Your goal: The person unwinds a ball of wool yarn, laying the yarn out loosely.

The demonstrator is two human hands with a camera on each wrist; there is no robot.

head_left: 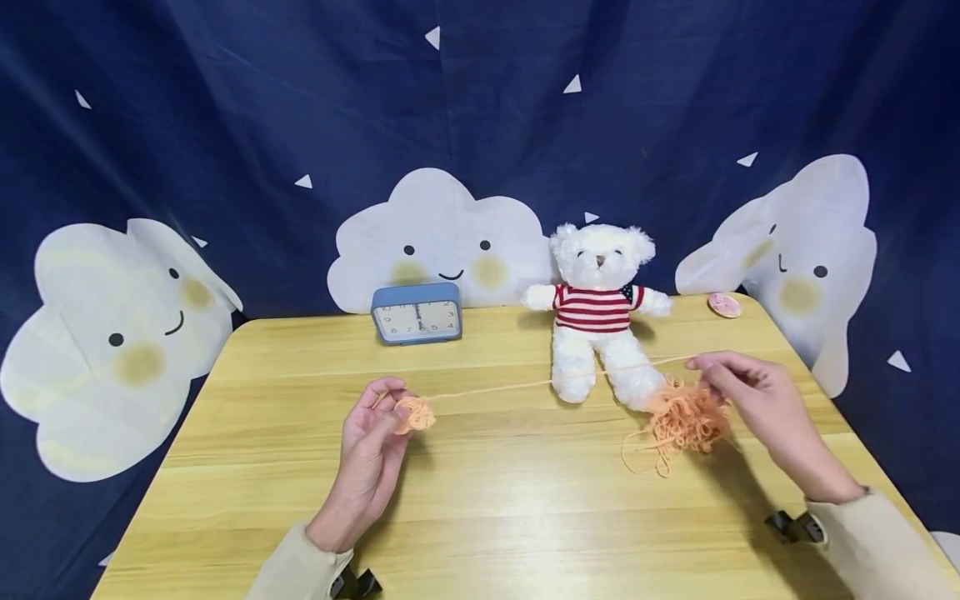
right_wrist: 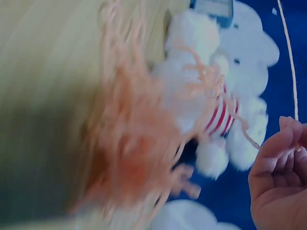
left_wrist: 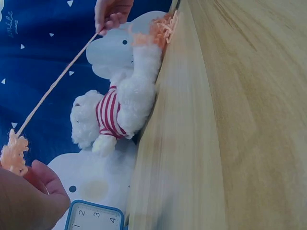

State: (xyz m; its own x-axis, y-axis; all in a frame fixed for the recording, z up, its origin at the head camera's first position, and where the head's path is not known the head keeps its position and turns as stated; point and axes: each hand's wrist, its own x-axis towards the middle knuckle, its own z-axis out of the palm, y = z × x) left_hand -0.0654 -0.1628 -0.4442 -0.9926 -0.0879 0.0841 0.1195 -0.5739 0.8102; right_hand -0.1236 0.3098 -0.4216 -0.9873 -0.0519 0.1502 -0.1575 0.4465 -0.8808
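Note:
My left hand (head_left: 372, 450) pinches a small wound bundle of peach yarn (head_left: 415, 415) between thumb and fingers, above the table's left half. From that bundle a taut strand (head_left: 495, 388) runs across to my right hand (head_left: 757, 396), which pinches it between thumb and fingertips. Below the right hand hangs a loose, tangled heap of orange yarn (head_left: 688, 417), with stray loops trailing to its left. In the right wrist view the tangle (right_wrist: 139, 124) fills the middle, blurred, and the strand (right_wrist: 291, 62) rises from the pinching fingers. The left wrist view shows the bundle (left_wrist: 14, 154) at its left edge.
A white teddy bear (head_left: 592, 308) in a red-striped shirt sits at the back of the wooden table (head_left: 510, 500), one foot near the tangle. A blue clock (head_left: 417, 313) stands left of it. A pink round object (head_left: 724, 305) lies at the back right corner.

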